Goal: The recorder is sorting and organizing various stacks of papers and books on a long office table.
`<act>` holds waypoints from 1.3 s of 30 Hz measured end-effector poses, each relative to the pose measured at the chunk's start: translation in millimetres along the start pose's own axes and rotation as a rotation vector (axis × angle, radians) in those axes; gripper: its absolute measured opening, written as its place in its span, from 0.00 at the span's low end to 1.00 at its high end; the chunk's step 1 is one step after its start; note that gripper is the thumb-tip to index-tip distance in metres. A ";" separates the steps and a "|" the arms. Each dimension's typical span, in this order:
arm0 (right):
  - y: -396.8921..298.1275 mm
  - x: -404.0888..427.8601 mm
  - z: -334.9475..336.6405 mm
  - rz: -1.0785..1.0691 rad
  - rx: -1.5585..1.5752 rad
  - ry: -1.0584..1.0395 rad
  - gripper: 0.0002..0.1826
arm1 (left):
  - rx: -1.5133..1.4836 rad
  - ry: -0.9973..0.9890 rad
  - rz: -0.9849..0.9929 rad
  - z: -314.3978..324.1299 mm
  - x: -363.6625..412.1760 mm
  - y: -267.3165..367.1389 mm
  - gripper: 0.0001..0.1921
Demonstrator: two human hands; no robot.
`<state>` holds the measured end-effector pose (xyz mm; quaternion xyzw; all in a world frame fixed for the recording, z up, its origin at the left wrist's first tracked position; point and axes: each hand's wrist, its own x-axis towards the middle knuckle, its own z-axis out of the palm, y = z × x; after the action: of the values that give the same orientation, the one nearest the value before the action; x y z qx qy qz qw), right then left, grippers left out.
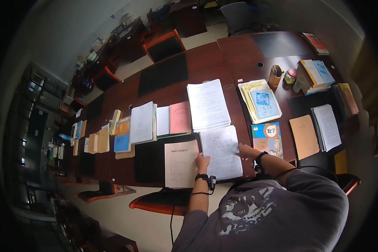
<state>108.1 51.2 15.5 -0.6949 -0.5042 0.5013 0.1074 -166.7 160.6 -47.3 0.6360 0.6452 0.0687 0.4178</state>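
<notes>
A stack of printed sheets lies near the front edge of the dark wooden table, square in front of me. My left hand holds its left edge, with the thumb over the top sheet. At the opposite edge, my right hand has its fingertips on the paper. Both wrists wear black straps. Just beyond, a second, thicker paper stack adjoins the first. A pale cover booklet sits beside my left hand, and a colourful mathematics textbook is partly behind my right forearm.
Leftward stand a white-topped paper stack, a pink booklet and a blue-and-orange book. To the right are a blue checked booklet, a pen holder, a lidded jar and a brown folder. A chair borders the front edge.
</notes>
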 end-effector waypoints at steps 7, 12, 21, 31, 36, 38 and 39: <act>74.5 -19.0 8.5 -0.221 0.088 0.416 0.20 | 0.540 0.292 0.459 66.6 -43.8 99.4 0.42; 113.2 -79.1 -40.3 -0.109 0.424 0.535 0.18 | 0.564 0.124 0.496 110.7 -57.2 141.3 0.39; 264.5 -219.9 -93.2 0.193 0.590 1.055 0.13 | 0.779 0.213 0.510 144.0 -58.9 137.0 0.34; 425.1 -318.0 -175.0 0.385 0.359 1.472 0.21 | 0.786 0.216 0.240 159.2 -51.4 170.4 0.34; 499.4 -344.9 -226.0 0.499 0.210 1.510 0.26 | 0.755 0.255 0.126 192.6 -60.3 237.1 0.25; 512.1 -353.1 -244.9 0.562 0.219 1.448 0.30 | 0.770 0.267 0.236 221.2 -65.9 270.6 0.21; 518.5 -357.3 -256.7 0.597 0.198 1.361 0.35 | 0.785 0.289 0.332 235.2 -66.1 285.2 0.20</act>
<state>626.2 -389.2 7.9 -0.9457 -0.0689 0.0115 0.3173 187.9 50.2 8.5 0.8252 0.5632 -0.0269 0.0338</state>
